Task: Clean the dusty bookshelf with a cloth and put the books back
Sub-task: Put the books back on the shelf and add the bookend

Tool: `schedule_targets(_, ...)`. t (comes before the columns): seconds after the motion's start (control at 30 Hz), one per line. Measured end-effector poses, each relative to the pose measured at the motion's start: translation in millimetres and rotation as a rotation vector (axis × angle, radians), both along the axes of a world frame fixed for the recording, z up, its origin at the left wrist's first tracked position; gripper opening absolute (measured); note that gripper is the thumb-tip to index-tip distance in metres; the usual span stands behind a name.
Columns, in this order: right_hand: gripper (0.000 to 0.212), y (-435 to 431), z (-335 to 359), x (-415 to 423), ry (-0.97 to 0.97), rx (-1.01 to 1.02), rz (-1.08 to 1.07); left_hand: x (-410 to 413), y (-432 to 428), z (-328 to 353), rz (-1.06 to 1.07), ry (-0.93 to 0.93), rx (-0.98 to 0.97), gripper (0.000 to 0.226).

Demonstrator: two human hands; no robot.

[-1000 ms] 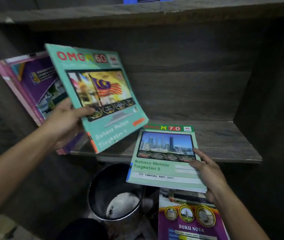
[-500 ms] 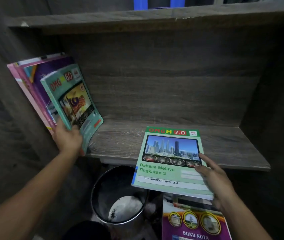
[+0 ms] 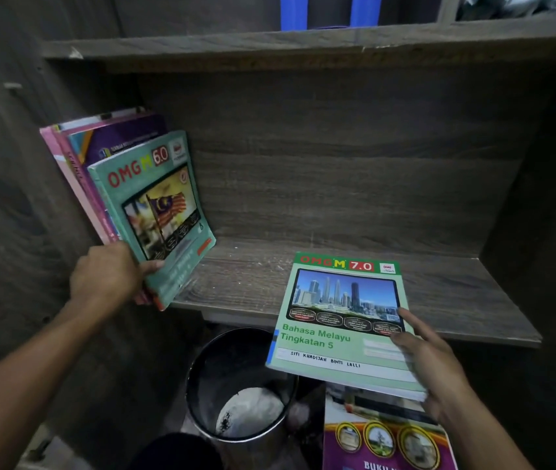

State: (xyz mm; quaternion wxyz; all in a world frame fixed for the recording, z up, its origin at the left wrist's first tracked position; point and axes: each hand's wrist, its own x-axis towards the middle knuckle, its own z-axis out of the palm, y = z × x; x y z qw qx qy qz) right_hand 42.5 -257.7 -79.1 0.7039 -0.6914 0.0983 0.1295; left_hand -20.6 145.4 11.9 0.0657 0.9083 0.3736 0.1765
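A dark wooden shelf board (image 3: pixel 439 293) runs across the middle of the view. At its left end, several pink and purple books (image 3: pixel 100 147) lean against the side wall. The teal OMG 6.0 book (image 3: pixel 154 212) stands against them, and my left hand (image 3: pixel 110 276) grips its lower front corner. My right hand (image 3: pixel 429 357) holds the green OMG 7.0 book (image 3: pixel 337 320) by its right edge, thumb on the cover. That book lies flat in front of the shelf's edge, its top over the board.
A metal bin (image 3: pixel 239 391) with white stuff inside stands below the shelf. A purple Buku Nota book (image 3: pixel 385 442) lies under my right hand. An upper shelf (image 3: pixel 303 45) carries a blue object (image 3: pixel 331 10). Dark side walls close in the compartment.
My left hand swung the teal book from a tilted, face-up pose to upright against the leaning books. The green book in my right hand stayed about where it was.
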Motion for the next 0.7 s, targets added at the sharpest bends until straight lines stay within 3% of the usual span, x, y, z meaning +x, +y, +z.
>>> schedule_targets(0.2,0.049,1.1,7.3,-1.3,-0.008,0.001,0.008,6.0,16.8,-24.2,0.087,-0.190,-0.154,0.057)
schedule_targets(0.33,0.049,2.0,9.6,-3.2,-0.014,-0.023,0.006,13.9,14.7,-24.2,0.139,-0.356,-0.379,0.045)
schedule_targets(0.47,0.048,1.2,7.5,-3.3,-0.015,-0.014,0.017,12.1,9.8,-31.4,0.156,-0.450,-0.457,0.044)
schedule_targets(0.6,0.048,-1.9,-0.2,-1.8,-0.039,-0.036,0.030,2.1,-13.6,-39.6,0.018,-0.325,-0.486,0.033)
schedule_targets(0.7,0.048,-2.2,1.2,-2.9,-0.047,-0.021,0.037,1.4,-44.6,-59.5,-0.170,-0.194,-0.669,0.025)
